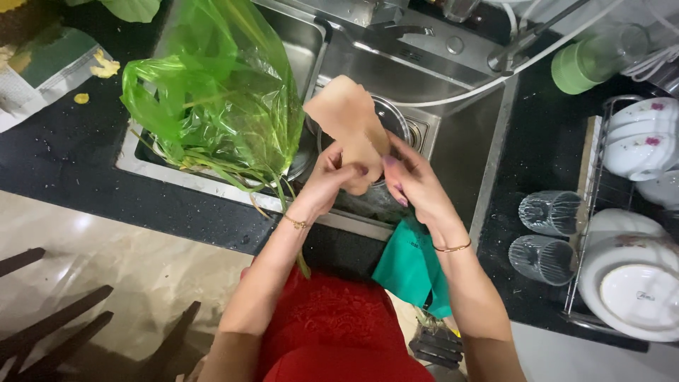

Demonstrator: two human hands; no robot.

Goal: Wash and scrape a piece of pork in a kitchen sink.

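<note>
Tan item: a thin, floppy tan piece (348,117), rubbery or skin-like, held up over the steel sink (460,148); what it is exactly I cannot tell.
Left hand: the left hand (331,180) pinches the lower end of the tan piece, fingers closed on it.
Right hand: the right hand (411,182) is closed on the same lower end from the other side, the two grips touching.
Under the hands: a round steel pot (393,117) sits in the sink basin, partly hidden by the piece.
Green bag: a see-through green plastic bag (212,92) of long leafy stems lies over the left of the sink, stems trailing onto the black tabletop (64,163).
Teal cloth: a cloth (410,265) hangs off the tabletop edge below the right wrist.
Right side: two upturned glasses (548,233) stand near a wire rack of white dishes (629,276).
Progress: judging by how things lie, the handling looks early; the piece is in hand above the pot, not set down, and the greens are bagged.
</note>
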